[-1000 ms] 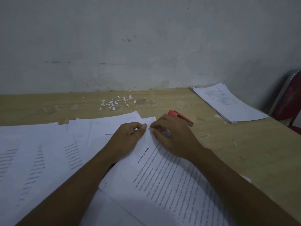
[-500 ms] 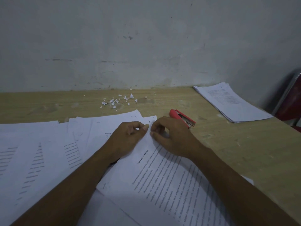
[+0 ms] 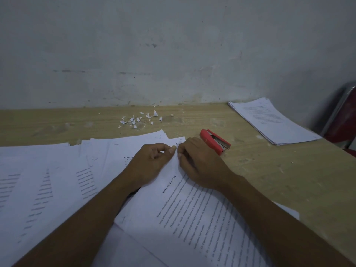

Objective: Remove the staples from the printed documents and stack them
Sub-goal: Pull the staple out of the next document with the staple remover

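Left hand [image 3: 152,160] and right hand [image 3: 200,162], fingers curled, pinch the "KATA PENGANTAR" document [image 3: 192,218] at its corner; the smaller print is blurred.

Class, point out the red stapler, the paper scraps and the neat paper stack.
red stapler [image 3: 209,140]: head view, red top.
paper scraps [image 3: 133,119]: head view, middle scrap.
neat paper stack [image 3: 269,120]: head view, top sheet.

Lying skewed over spread loose sheets [image 3: 48,180], text facing up: white printed document [image 3: 192,212], heading KATA PENGANTAR, far corner being pinched by left hand [image 3: 152,160] and right hand [image 3: 198,162]. Sitting far right on worktop [image 3: 269,180], well apart: neat stack of printed pages [image 3: 273,122].
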Tool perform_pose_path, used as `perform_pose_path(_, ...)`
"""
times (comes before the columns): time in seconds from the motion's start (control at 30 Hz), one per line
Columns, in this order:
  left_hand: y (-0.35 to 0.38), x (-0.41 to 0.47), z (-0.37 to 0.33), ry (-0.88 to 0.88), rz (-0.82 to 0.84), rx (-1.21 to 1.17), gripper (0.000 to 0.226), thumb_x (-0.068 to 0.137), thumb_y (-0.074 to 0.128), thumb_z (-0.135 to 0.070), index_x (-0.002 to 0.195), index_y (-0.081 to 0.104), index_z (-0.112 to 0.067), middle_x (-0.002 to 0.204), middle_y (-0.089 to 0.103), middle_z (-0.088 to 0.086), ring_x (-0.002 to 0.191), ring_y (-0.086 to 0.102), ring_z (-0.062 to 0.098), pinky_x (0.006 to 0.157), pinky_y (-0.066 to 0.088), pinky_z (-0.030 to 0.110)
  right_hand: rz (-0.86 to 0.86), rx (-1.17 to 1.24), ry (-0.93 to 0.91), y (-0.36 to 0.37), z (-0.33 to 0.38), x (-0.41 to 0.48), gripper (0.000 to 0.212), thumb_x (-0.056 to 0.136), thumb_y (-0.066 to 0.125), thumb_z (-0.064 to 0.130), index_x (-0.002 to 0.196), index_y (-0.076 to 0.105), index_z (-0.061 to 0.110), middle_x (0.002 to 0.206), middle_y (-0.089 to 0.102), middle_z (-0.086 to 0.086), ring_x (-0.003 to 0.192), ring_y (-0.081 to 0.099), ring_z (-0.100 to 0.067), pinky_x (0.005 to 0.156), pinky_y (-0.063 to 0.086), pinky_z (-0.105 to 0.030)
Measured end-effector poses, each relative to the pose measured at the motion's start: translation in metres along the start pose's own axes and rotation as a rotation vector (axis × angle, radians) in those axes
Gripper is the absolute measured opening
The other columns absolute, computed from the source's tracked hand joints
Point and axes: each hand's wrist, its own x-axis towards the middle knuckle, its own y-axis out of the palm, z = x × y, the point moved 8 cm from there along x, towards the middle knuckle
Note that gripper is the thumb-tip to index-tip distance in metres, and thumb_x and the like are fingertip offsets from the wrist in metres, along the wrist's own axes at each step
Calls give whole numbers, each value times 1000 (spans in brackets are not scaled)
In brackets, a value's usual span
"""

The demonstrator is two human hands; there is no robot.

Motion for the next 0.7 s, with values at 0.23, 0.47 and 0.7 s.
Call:
perform_pose_path(0.23,-1,-2,-1,5,-3,-13,25,96,56,-31,89,74,-14,81,77,5,77,73,23,74,57,33,-40,187,172,11,-12,-5,10,93,50,15,85,56,13,74,38,19,69,36,-1,71,31,-27)
perform_pose_path(0.47,1,-5,-6,61,-38,69,27,98,56,-26,81,75,-17,74,75,-4,68,71,10,65,55,21,128,-89,177,6,-7,4,21,85,53,35,74,59,19,69,59,6,68,53,-16,81,42,-43)
perform_pose_path(0.7,-1,-4,-4,44,-27,39,28,95,57,-31,77,73,-17,70,74,3,64,67,12,63,51,25,-94,-72,166,3,0,4,23,77,53,30,61,53,14,56,50,5,58,42,-12,61,40,-34)
